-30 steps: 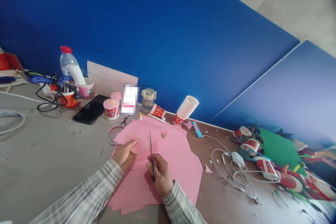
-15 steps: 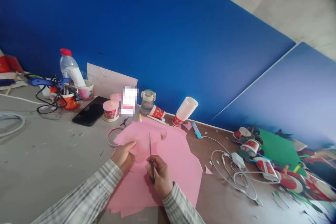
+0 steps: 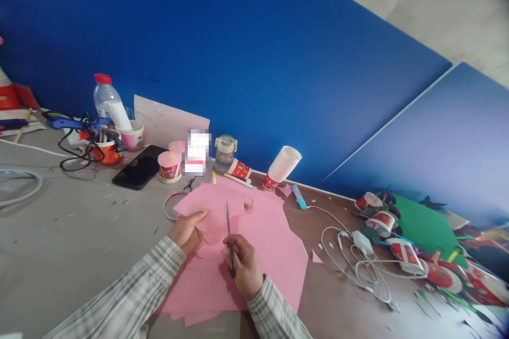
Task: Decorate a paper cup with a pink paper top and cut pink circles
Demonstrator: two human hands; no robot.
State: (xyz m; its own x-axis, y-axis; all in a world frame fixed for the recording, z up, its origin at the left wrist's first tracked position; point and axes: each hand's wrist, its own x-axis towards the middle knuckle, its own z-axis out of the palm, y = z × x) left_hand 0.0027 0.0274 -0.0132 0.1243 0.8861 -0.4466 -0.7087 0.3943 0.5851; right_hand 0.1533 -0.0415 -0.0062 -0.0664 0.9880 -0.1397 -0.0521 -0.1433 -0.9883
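Observation:
My right hand point(image 3: 244, 266) is closed round a pair of dark scissors point(image 3: 229, 235), blades pointing away from me. My left hand point(image 3: 186, 233) pinches a pink paper piece point(image 3: 212, 220), lifted a little off the pink paper sheets point(image 3: 270, 254) spread on the table. The blades stand at the right edge of the held piece. Both arms wear plaid sleeves.
Behind the paper stand paper cups point(image 3: 169, 165), a glass jar point(image 3: 225, 152), a white cup stack point(image 3: 282, 166), a black phone point(image 3: 139, 173) and a plastic bottle point(image 3: 104, 99). A blue glue gun point(image 3: 69, 124) lies left. White charger cables point(image 3: 360, 259) and decorated cups point(image 3: 382, 220) lie right.
The held pink piece has turned and lifted slightly in my left hand. The scissors and right hand stay almost where they were.

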